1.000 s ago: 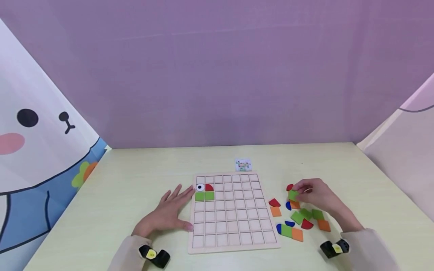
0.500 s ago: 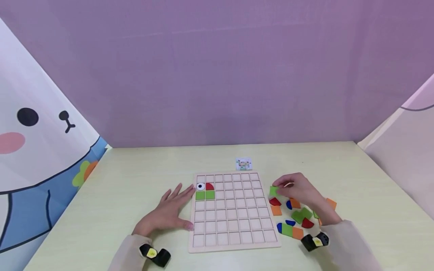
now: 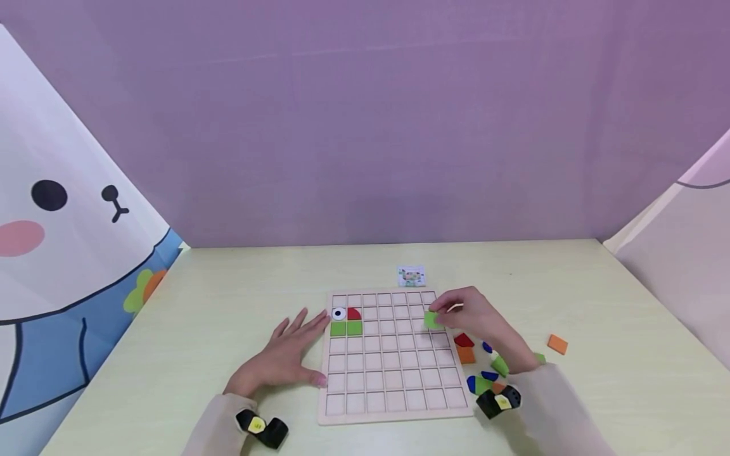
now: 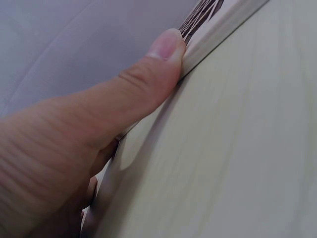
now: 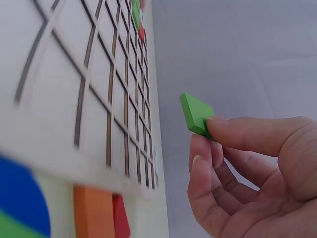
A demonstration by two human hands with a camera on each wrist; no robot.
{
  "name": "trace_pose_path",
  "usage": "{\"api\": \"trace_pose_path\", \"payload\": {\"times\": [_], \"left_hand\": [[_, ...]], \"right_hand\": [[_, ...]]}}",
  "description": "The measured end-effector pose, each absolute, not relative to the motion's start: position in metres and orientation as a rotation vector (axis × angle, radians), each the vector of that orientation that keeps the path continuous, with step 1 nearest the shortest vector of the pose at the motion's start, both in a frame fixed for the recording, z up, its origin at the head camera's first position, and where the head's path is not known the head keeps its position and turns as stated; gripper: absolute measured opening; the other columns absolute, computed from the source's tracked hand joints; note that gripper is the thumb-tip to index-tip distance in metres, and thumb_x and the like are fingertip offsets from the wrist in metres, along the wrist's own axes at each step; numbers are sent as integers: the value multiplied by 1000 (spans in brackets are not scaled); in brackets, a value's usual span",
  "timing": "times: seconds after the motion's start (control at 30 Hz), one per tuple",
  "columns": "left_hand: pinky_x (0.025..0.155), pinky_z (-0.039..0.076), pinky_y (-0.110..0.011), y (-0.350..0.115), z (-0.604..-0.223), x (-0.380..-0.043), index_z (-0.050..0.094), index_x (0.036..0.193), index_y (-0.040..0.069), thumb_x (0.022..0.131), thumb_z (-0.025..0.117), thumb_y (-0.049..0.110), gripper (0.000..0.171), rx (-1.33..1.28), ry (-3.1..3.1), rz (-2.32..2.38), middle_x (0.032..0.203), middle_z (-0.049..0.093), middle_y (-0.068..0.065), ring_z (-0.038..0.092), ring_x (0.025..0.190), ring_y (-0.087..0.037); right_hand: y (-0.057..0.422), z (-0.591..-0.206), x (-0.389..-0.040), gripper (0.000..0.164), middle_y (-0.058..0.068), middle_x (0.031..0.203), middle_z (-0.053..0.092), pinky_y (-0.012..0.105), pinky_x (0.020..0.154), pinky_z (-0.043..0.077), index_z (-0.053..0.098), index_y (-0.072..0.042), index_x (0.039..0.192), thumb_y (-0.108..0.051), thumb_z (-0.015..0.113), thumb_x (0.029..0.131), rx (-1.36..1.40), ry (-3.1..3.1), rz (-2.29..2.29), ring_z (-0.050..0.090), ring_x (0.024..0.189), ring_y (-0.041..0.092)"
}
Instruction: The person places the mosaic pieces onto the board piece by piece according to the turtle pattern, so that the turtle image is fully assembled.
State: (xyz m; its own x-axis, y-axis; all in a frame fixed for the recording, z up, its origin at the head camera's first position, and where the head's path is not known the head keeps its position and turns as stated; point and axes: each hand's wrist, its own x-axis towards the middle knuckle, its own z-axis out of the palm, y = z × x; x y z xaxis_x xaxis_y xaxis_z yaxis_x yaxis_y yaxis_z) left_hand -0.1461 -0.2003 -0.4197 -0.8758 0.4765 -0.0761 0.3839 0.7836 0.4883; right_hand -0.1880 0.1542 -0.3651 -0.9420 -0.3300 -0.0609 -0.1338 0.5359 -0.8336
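A pale wooden grid board (image 3: 393,382) lies on the table. Near its upper left corner sit a white eye tile (image 3: 339,313), a red quarter-round tile (image 3: 354,313) and two green square tiles (image 3: 346,328) side by side. My left hand (image 3: 279,361) rests spread along the board's left edge; the left wrist view has its thumb (image 4: 158,64) touching the rim. Above the board's upper right part, my right hand (image 3: 476,320) pinches a green square tile (image 5: 197,114) between thumb and fingers. In the right wrist view that tile is held clear of the board, tilted.
Loose tiles lie right of the board, partly hidden under the right forearm: a red one (image 3: 464,341), an orange square (image 3: 466,354), blue pieces (image 3: 489,375) and green ones. Another orange square (image 3: 557,344) lies farther right. A small printed card (image 3: 411,276) lies behind the board.
The right hand has carried the green square tile leftward from the loose pieces to above the board's right side. The left hand has stayed in place at the board's edge.
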Motion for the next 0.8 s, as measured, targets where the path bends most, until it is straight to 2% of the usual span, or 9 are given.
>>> {"api": "trace_pose_path", "payload": {"times": [0.17, 0.53, 0.8], "left_hand": [[114, 1, -63, -200, -419, -145, 23, 152, 11, 67, 73, 63, 112, 664, 2778, 707, 159, 19, -8, 1, 147, -41], [115, 0, -62, -200, -418, -145, 23, 152, 12, 66, 73, 64, 112, 636, 2775, 700, 159, 19, -6, 0, 147, -39], [114, 0, -62, -200, -418, -144, 22, 152, 12, 66, 73, 64, 112, 640, 2776, 703, 159, 19, -7, 0, 147, -39]], "right_hand": [[139, -366, -188, 15, 9, 91, 63, 24, 67, 51, 71, 0, 97, 0, 67, 83, -388, 2539, -1390, 55, 80, 18], [115, -370, -188, 13, 11, 89, 65, 23, 66, 49, 71, 2, 93, 2, 68, 81, -558, 2464, -1470, 55, 78, 17], [93, -373, -187, 11, 7, 82, 66, 25, 68, 49, 72, 0, 90, 1, 70, 79, -615, 2483, -1421, 55, 73, 13]]}}
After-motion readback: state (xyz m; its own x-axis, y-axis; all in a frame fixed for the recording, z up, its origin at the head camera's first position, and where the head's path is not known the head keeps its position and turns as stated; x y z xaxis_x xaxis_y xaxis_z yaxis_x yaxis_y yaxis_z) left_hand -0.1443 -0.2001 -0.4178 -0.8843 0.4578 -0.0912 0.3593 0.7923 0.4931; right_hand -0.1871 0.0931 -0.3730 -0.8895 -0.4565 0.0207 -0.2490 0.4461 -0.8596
